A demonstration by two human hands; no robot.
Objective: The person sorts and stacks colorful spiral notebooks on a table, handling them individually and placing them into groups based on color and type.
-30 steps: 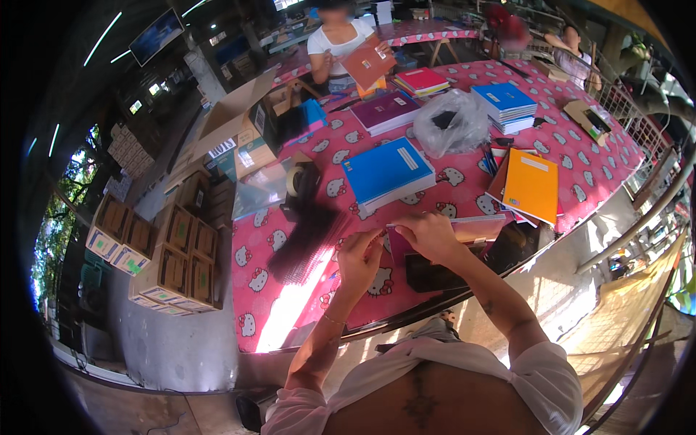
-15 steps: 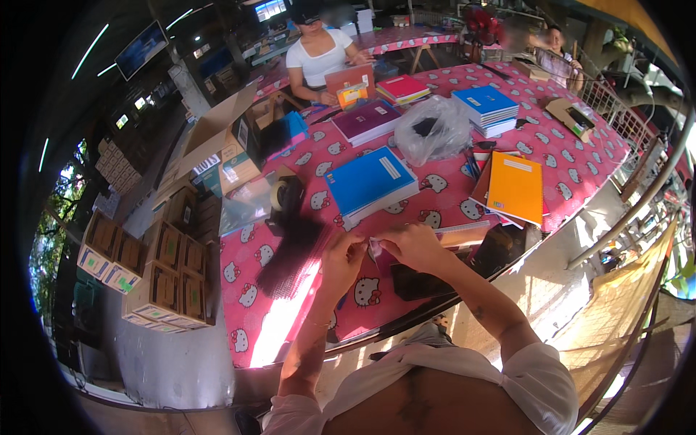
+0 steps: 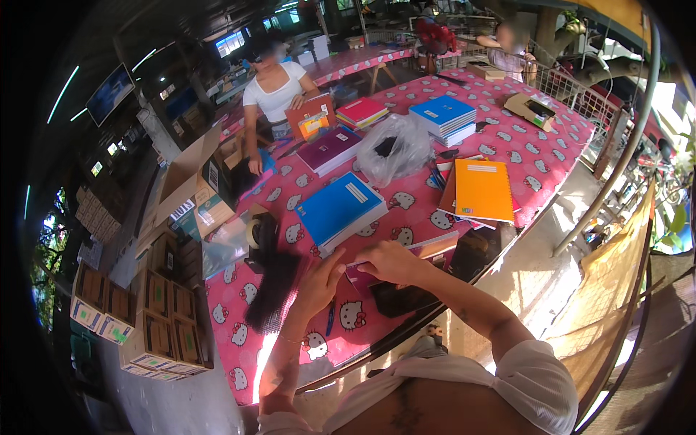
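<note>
Pink table [image 3: 362, 337] bears blue notebooks [image 3: 341, 206] already stacked; nearside of them, left hand [image 3: 317, 286] shows fingers loosely extended, right hand [image 3: 391, 262] curls, grip unclear, work seemingly unfinished.

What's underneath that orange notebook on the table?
Under the orange notebook, a brown cover sticks out on its left, and a bit of red shows past its right edge. Whatever lies wholly beneath it is covered, so I can't tell how many items there are.
</note>
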